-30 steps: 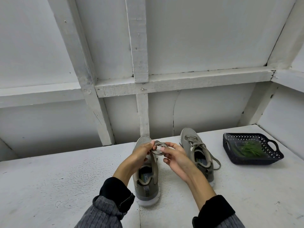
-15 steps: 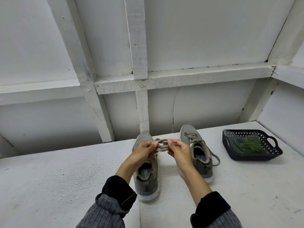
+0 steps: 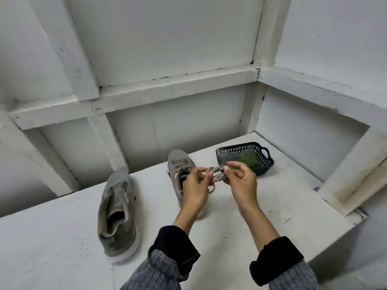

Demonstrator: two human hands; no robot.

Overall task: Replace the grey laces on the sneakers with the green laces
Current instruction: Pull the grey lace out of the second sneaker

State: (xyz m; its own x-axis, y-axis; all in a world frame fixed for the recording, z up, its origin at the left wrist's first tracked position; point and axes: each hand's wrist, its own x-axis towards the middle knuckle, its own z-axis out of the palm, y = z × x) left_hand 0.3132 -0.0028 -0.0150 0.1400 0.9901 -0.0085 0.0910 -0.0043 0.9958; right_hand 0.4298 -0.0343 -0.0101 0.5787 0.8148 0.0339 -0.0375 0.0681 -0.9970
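Two grey-olive sneakers stand on the white table [image 3: 62, 237]. The left sneaker [image 3: 117, 208] has no lace in it. The right sneaker [image 3: 178, 166] still carries its grey lace and is partly hidden behind my left hand [image 3: 195, 189]. A bundled grey lace [image 3: 216, 173] is held in the air between my left hand and my right hand [image 3: 243, 183], each pinching one end. The green laces [image 3: 247, 160] lie in a black basket [image 3: 265, 164] just behind my right hand.
White wooden wall frames close off the back and the right side. The table's right edge drops off near a slanted beam [image 3: 356, 176]. My dark cuffs and grey knit sleeves fill the lower middle.
My hands and the bundled grey lace have moved right, from above the unlaced sneaker to in front of the basket. The view has swung right as well.
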